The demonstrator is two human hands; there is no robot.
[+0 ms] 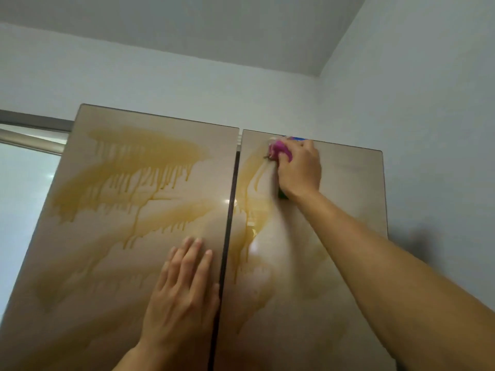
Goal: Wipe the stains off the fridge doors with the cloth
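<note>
Right hand tight around pink cloth on right door, left hand flat on left door

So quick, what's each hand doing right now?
Left hand: open, fingers straight, pressed flat on the left fridge door.
Right hand: closed, gripping the pink cloth against the right fridge door.

Head camera tilts upward, close to the fridge doors and ceiling.
</note>
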